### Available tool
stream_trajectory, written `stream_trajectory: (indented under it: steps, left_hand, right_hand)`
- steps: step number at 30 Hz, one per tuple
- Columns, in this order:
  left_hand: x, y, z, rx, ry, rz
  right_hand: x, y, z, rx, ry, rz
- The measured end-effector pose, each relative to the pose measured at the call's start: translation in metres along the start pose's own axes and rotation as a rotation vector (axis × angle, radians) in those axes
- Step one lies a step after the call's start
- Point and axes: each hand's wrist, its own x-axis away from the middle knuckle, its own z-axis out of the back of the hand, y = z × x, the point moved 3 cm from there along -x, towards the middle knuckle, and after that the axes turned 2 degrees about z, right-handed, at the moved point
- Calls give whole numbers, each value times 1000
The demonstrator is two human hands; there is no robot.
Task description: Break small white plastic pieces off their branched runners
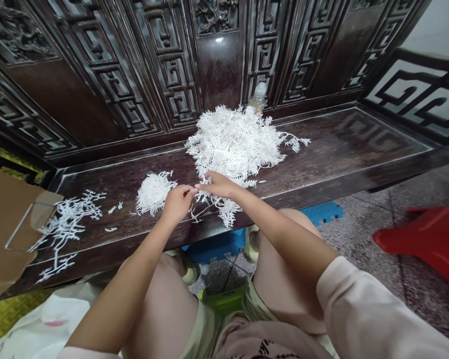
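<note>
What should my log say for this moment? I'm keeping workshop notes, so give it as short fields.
Left hand: fingertips meet the right hand's, holding something too small to tell
Right hand: at the near edge of the large pile of white branching sprigs
Beside hands: small pile of white sprigs
Further left: scattered white sprigs, cardboard sheet
Surface: carved dark wooden bench
Behind pile: plastic bottle
Floor, right: red plastic stool

Left hand (177, 204) and right hand (217, 184) meet centre frame at white branching sprigs (232, 144); smaller tuft (154, 193) just left, on dark tabletop (340, 149).
</note>
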Motion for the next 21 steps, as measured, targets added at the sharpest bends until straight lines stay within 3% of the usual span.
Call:
stream_trajectory:
  steps: [4,11,15,21]
  left_hand:
    - [-1,4,7,-65,80,-127]
    - [-5,-3,10,-58,30,-164]
    - [-8,-9,14,-37,61,-150]
    - [-16,-23,16,21,0,-118]
  right_hand:
    - [7,-8,0,-144,-211,-17]
    - [8,-10,-6,-28,-280,25]
    - [8,-11,-8,-88,-201,59]
    - [8,-10,-12,-80,-143,74]
